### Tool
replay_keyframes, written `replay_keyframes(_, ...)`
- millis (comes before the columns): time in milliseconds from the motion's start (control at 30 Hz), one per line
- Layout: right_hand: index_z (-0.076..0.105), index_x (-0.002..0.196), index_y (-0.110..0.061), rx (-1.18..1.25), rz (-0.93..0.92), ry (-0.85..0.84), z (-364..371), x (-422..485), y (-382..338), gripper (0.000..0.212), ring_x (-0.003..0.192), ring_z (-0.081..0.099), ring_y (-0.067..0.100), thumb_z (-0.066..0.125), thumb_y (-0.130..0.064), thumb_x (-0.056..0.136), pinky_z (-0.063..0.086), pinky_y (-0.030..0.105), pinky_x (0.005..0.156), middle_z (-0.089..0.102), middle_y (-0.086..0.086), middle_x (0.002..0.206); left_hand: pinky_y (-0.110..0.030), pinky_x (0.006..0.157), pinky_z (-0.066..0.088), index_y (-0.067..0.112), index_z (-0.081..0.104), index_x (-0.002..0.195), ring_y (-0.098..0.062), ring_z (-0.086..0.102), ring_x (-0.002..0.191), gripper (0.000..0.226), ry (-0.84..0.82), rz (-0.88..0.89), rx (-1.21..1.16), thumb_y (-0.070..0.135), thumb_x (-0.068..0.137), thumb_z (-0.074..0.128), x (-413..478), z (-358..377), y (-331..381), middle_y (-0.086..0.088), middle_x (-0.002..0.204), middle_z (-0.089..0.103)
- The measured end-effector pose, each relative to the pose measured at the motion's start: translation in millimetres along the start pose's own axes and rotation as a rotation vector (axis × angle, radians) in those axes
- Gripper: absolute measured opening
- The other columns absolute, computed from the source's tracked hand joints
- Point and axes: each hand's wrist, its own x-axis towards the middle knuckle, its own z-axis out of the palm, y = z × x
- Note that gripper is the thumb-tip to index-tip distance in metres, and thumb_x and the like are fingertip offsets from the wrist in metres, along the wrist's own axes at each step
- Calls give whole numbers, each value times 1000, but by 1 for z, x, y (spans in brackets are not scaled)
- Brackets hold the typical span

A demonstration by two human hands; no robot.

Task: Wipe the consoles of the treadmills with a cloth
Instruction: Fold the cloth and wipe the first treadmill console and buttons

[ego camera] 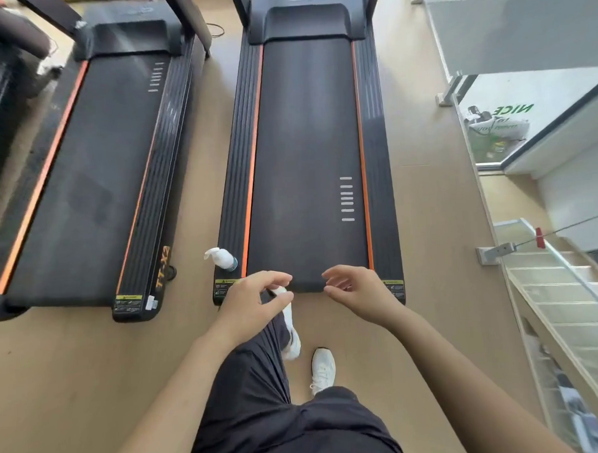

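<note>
Our left hand [256, 300] and right hand [357, 292] loosely curled, holding nothing, over the near end of the treadmill [307, 140], its far end cut off at the top, bottle [222, 258] on its near-left corner, open floor [437, 203] on both sides.

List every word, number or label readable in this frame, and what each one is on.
"TT-X2": orange letters on the side rail of the left treadmill.
"NICE": green letters on the white wall at right; the smaller print below it is unreadable.
Yellow warning stickers on both treadmills' rear corners: too small to read.
Logo on the front cover of the right treadmill: blurred.
</note>
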Motion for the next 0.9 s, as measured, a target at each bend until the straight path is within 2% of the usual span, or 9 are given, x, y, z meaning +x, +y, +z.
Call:
replay_keyframes(233,69,122,-26,-88,62,-59,-68,126,-20,27,93,68,3,66,-31,95,56,27,88,74,-11,101,-20,98,50,36,72,119,7,63,109,29,19,29,-35,26,91,75,136,-56,10,26,112,70)
replay_keyframes(400,66,126,-26,-240,145,-180,-131,203,-76,29,93,65,1,65,-31,97,53,20,86,69,-15,100,-21,96,51,33,71,121,6,62,106,29,-71,-18,-16,28,93,72,229,-126,37,22,112,71)
replay_keyframes(500,67,125,-27,-284,170,-254,-177,237,-131,30,89,64,-1,66,-32,96,55,25,90,68,-17,97,-28,98,52,35,70,123,6,62,105,30,-169,-23,37,33,93,71,270,-182,72,24,111,70)
replay_keyframes(600,68,122,-25,-289,144,-215,-227,269,-190,29,84,62,1,66,-29,94,53,27,90,69,-15,94,-31,100,53,38,69,123,8,62,104,35,-230,-21,82,41,89,68,307,-238,115,27,110,70)
replay_keyframes(733,69,122,-24,-235,123,-113,-289,306,-256,28,87,65,7,68,-27,94,52,26,88,71,-11,95,-37,98,54,43,67,121,4,63,103,48,-216,11,134,60,78,55,356,-300,173,32,105,68)
replay_keyframes(900,67,124,-27,-255,42,-79,-352,367,-309,30,97,66,11,66,-32,94,51,31,92,72,-12,105,-35,98,53,38,67,123,3,63,102,48,-136,16,119,58,81,58,423,-349,238,28,107,69)
